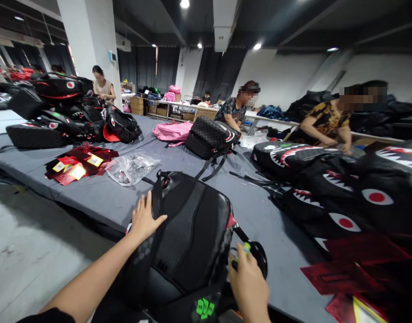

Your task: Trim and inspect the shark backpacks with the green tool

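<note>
Clamped round a green-and-yellow tool point(247, 248), the right hand point(249, 280) sat at 4 o'clock of the backpack point(195, 211), its fingers curled; what kind of tool it was could not be told. With fingers spread and thumb apart, the left hand point(144, 222) rested flat on the backpack's edge at 9 o'clock, gripping nothing.

The backpack lay back panel up on the table point(91, 199), directly before the person. It looked fully made up, with panel and straps in place, and green labels point(205, 308) showed at 6 o'clock. Handling of it seemed midway: it was still under both hands, and a scrap of red point(231, 220) showed at its 2 o'clock edge. How much remained could not be judged.

Around it, red tags point(81, 163) lay heaped at 10 o'clock, with a plastic bag point(133, 168) at 11. A checked bag point(208, 134) and a pink bag point(172, 131) touched at 12. A stack point(71, 114) of shark-faced bags rose at 10 to 11, and a second pile point(327, 179) crowded 2 o'clock. More tags point(347, 269) lay at 3 to 4. Two co-workers bent over things at 1 and 2 o'clock.

Nearest in the way was a black loop point(260, 260), just beside the right hand.
</note>
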### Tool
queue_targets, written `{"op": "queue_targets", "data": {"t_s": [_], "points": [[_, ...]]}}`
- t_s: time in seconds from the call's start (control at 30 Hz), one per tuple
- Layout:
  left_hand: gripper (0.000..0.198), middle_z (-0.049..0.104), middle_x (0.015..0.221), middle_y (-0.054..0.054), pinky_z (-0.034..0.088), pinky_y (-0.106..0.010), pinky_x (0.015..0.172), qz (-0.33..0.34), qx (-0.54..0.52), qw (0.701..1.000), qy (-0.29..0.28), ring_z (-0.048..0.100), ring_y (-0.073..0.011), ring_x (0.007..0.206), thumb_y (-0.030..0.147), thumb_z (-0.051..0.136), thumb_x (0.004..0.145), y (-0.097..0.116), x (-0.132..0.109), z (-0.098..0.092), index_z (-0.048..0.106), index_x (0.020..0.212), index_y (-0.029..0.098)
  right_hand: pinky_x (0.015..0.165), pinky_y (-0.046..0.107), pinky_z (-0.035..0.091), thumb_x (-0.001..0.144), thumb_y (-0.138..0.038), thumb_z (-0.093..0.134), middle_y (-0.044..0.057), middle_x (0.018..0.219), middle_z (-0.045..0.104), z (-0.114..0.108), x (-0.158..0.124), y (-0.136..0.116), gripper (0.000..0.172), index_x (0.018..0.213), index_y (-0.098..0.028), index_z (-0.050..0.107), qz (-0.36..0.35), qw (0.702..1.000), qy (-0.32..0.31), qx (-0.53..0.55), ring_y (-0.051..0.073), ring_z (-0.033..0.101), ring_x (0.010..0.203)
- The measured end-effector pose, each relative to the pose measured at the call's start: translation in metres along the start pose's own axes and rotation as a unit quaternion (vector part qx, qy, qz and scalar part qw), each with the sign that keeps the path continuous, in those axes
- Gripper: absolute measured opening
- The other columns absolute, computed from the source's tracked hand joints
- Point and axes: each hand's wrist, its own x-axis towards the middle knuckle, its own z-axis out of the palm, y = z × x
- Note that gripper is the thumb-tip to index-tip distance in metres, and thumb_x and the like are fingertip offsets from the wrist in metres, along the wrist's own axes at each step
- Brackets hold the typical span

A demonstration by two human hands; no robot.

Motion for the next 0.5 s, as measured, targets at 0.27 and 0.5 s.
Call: {"op": "queue_targets", "data": {"t_s": [0.27,0.5], "points": [[0.086,0.063,0.133,-0.016,0.05,-0.04,0.095,-0.118,-0.132,0.984,0.013,0.061,-0.034,0.122,0.061,0.063,0.081,-0.048,-0.024,-0.01,0.03,0.149,0.018,0.064,0.033,0.048,0.09,-0.059,0.042,0.012,0.092,0.075,0.008,0.016,-0.04,0.059,0.127,-0.018,0.063,0.189,0.95,0.024,0.248,0.028,0.07,0.077],[0.102,0.03,0.157,-0.03,0.033,-0.056,0.114,-0.145,0.033,0.973,0.176,0.032,-0.0423,0.145,0.064,0.052,0.086,-0.088,-0.07,-0.03,0.01,0.155,0.002,0.092,0.035,0.051,0.094,-0.042,0.042,0.014,0.123,0.07,0.021,0.022,-0.094,0.047,0.126,-0.015,0.063,0.013,0.941,0.041,0.334,0.026,0.068,0.108]]}}
